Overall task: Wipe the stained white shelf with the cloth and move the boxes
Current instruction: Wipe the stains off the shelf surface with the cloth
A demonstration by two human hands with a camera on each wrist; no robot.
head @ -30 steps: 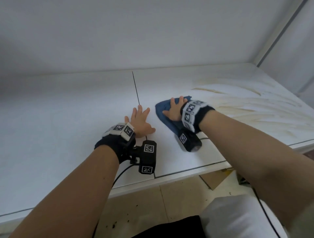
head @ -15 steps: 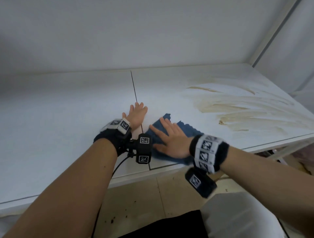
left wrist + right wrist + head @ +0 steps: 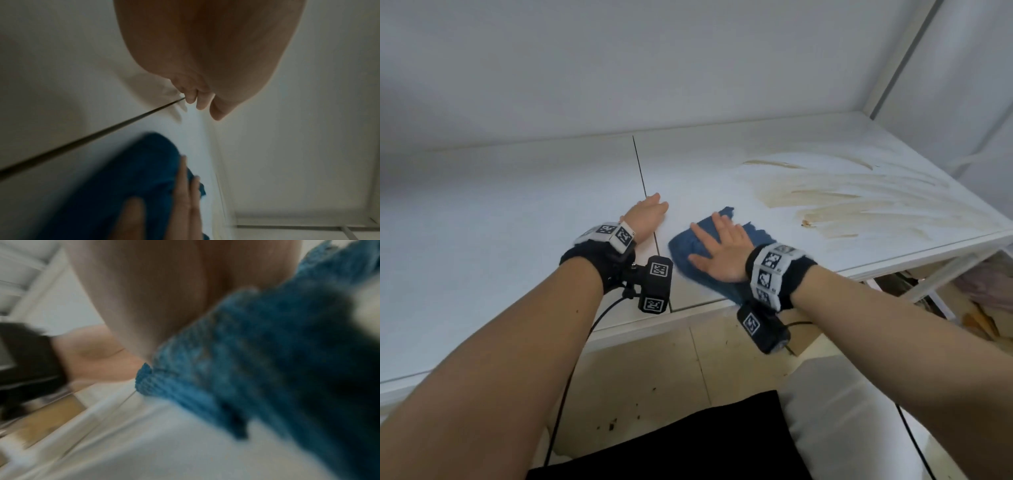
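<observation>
Fingers (image 3: 717, 224) of the right hand (image 3: 719, 253) are lying straight, pressing the blue cloth (image 3: 688, 246) flat near the white shelf's (image 3: 500, 219) front edge, short of the brown stains (image 3: 859, 202), while the left hand (image 3: 645, 219) is resting open-palmed beside it, likely bracing.

Crumpled blue woven cloth (image 3: 683, 248) flat on the white board shelf (image 3: 500, 240), near its front edge, under the spread fingers (image 3: 717, 228) of the right hand (image 3: 722, 257). Left hand (image 3: 645, 219) just left of those fingers, flat on the shelf, apart from the cloth, lying across the thin dark seam (image 3: 639, 164) that runs beyond its fingertips toward the back wall (image 3: 619, 68). Brown smeared stains (image 3: 859, 202) right of and beyond the right fingers, apart from the cloth
</observation>
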